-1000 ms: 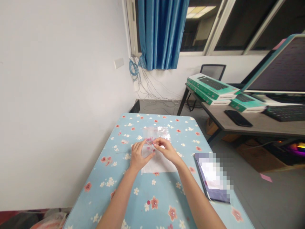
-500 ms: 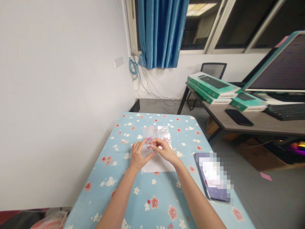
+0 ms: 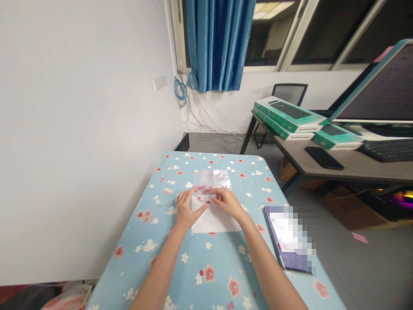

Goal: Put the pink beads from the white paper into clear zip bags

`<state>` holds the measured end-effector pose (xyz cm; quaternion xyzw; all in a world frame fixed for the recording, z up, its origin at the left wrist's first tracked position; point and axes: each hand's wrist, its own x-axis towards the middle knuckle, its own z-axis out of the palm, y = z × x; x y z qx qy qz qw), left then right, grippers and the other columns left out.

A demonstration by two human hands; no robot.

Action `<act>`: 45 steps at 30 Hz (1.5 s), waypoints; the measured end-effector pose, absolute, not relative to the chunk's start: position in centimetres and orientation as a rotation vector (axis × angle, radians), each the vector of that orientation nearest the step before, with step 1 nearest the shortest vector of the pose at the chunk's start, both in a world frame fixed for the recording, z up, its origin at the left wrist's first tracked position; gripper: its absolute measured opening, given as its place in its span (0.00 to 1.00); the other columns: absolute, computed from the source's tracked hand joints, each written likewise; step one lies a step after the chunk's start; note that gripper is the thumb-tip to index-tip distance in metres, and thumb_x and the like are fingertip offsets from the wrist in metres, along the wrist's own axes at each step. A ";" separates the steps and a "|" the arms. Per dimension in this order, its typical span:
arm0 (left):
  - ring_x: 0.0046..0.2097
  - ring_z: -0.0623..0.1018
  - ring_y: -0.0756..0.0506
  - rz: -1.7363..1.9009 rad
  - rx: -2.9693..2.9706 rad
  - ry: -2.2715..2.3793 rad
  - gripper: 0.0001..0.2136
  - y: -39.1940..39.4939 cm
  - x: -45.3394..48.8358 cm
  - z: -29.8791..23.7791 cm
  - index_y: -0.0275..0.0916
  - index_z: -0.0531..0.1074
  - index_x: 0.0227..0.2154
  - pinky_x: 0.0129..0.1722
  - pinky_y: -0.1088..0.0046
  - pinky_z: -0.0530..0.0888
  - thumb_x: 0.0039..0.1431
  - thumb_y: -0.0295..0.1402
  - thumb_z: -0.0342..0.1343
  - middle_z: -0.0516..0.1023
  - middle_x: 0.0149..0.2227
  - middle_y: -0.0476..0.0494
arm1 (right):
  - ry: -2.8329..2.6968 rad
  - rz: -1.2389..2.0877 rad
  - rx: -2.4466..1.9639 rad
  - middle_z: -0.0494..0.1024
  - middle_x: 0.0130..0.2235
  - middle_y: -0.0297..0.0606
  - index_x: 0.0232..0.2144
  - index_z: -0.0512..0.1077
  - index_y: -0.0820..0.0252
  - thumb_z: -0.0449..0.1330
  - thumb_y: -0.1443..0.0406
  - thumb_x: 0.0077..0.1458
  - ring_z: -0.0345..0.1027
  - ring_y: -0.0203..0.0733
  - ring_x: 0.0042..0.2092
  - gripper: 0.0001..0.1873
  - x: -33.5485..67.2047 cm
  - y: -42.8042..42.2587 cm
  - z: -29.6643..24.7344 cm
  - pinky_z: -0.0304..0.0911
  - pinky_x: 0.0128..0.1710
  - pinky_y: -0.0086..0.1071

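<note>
Small pink beads (image 3: 209,188) lie in a loose row on a clear plastic bag (image 3: 209,177), above a white sheet or lower part of the bag (image 3: 211,221). My left hand (image 3: 187,210) rests at the left edge of this, thumb and index finger spread apart, the index tip beside the beads. From the right, my right hand (image 3: 228,204) reaches in with curled fingers, thumb and index tip near each other by the beads. Whatever sits between those tips is too small to make out. A few more pink pieces (image 3: 200,198) lie between the hands.
A blue flowered cloth (image 3: 180,275) covers the table. To the right lies a tablet or large phone (image 3: 284,241), its screen partly blurred out. On the neighbouring desk (image 3: 290,150) are keyboard boxes (image 3: 287,114), a black phone (image 3: 323,158) and a monitor (image 3: 380,86). A wall stands close on the left.
My right hand has drawn back slightly to the right, away from my left hand, so more of the pink beads show. My left hand has hardly moved.
</note>
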<state>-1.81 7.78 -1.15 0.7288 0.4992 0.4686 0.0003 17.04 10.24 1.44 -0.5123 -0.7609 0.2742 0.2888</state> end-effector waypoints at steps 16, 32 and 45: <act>0.47 0.73 0.40 1.426 2.262 1.554 0.29 7.6 -1.8 -1.0 0.39 0.64 0.52 0.47 0.61 0.68 0.48 0.44 0.62 0.76 0.45 0.39 | -2.239 0.568 -1.505 0.76 0.28 0.35 0.34 0.76 0.58 0.58 0.67 0.53 0.66 0.37 0.31 0.08 16.1 9.8 1.0 0.54 0.35 0.29; 0.47 0.73 0.40 1.401 2.268 1.557 0.29 7.6 -1.8 -0.9 0.39 0.64 0.52 0.47 0.61 0.68 0.49 0.44 0.61 0.76 0.44 0.40 | -1.932 0.766 -1.326 0.68 0.23 0.30 0.34 0.72 0.60 0.57 0.64 0.53 0.61 0.35 0.26 0.06 17.5 10.1 2.8 0.55 0.30 0.28; 0.46 0.73 0.40 1.390 2.293 1.531 0.29 7.5 -1.8 -0.8 0.40 0.64 0.53 0.47 0.60 0.68 0.49 0.44 0.61 0.76 0.44 0.40 | -1.882 0.927 -1.104 0.68 0.25 0.31 0.36 0.73 0.59 0.57 0.61 0.56 0.59 0.34 0.28 0.09 15.6 8.5 5.4 0.57 0.30 0.28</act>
